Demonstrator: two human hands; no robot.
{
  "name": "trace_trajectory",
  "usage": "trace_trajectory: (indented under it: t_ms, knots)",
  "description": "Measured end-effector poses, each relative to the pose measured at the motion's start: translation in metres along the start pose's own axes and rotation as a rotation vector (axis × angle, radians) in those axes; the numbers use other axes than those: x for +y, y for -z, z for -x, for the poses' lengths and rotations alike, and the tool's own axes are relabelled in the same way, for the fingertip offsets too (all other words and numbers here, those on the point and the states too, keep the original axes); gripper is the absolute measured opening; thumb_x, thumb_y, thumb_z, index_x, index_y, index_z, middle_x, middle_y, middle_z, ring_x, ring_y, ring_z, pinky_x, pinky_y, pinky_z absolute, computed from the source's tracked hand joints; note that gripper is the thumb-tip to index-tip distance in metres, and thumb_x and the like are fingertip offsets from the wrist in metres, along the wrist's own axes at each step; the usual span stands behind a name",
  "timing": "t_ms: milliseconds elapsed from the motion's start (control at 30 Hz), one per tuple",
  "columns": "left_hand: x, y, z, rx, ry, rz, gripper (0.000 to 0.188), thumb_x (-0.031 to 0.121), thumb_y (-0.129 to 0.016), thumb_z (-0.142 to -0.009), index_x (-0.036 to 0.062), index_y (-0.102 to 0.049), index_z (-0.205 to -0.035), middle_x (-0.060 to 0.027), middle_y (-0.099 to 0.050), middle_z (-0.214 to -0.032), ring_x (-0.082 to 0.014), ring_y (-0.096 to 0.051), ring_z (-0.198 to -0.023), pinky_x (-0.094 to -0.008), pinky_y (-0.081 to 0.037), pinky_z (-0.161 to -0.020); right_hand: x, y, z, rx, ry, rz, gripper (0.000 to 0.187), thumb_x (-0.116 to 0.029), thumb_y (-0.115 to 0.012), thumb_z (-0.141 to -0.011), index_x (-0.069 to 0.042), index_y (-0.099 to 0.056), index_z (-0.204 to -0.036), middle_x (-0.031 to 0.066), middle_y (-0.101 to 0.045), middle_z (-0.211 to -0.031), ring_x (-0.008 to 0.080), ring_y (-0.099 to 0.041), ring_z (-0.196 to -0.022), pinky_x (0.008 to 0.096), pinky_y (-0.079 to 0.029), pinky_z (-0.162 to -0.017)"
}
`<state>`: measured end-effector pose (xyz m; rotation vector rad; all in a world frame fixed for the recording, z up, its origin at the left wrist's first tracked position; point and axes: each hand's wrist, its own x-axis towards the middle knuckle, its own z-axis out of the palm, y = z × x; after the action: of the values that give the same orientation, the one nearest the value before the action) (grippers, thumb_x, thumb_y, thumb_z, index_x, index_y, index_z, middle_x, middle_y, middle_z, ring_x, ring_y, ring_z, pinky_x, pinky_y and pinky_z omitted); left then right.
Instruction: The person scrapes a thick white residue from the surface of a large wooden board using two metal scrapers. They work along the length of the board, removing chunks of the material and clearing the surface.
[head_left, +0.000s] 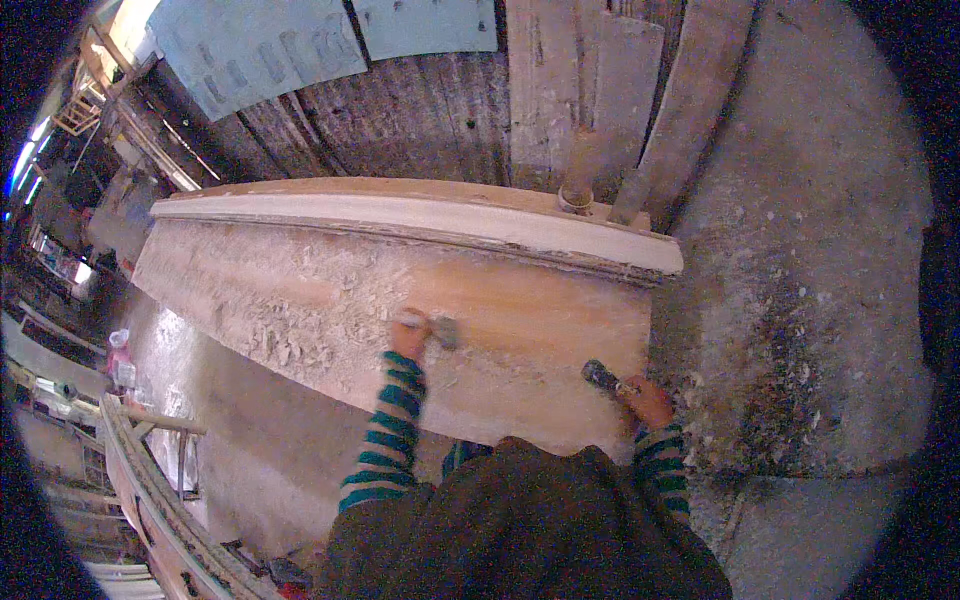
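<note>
My left hand is closed around a small grey flat-ended tool, smeared by motion, low over the wooden tabletop. Its exact kind does not show. Pale shavings and flakes cover the board to the left of that hand. On the right, near the board's near edge, my right hand grips a short brush-like tool with a dark head pointing left. Along the board's far side runs a long, slightly curved moulding with a white powdery face.
Behind the moulding a post and a leaning plank stand against the wall. Light blue panels hang at the back. Scattered debris lies on the floor at right. A curved wooden frame is at lower left.
</note>
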<state>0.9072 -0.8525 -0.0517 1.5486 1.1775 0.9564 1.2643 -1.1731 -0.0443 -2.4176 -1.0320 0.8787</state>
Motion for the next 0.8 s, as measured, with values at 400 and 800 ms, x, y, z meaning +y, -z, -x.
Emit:
trace_trajectory:
  t_ms: [400,800]
  knots:
    - [0.011,0.217,0.025,0.483,-0.094,0.262,0.009,0.003,-0.065,-0.079,0.0056,-0.057,-0.084,-0.0038,-0.058,-0.077,-0.0109,-0.055,-0.066,-0.0227,-0.045,-0.058,-0.211,-0.113,-0.041,-0.042,0.509,0.129,0.038,-0.046,-0.06,-0.077,-0.013,-0.068,-0.095,0.0131,-0.066,-0.085,0.0321,-0.063,-0.081,0.0412,-0.049,-0.074]
    - [-0.008,0.181,0.097,0.328,0.053,0.289,0.008,0.002,-0.063,-0.078,0.0032,-0.057,-0.084,-0.0052,-0.059,-0.078,-0.0136,-0.059,-0.069,-0.0271,-0.049,-0.061,-0.284,-0.087,-0.027,-0.076,0.552,0.45,0.035,-0.047,-0.058,-0.077,-0.013,-0.065,-0.082,0.0111,-0.065,-0.077,0.0321,-0.062,-0.071,0.0431,-0.048,-0.063]
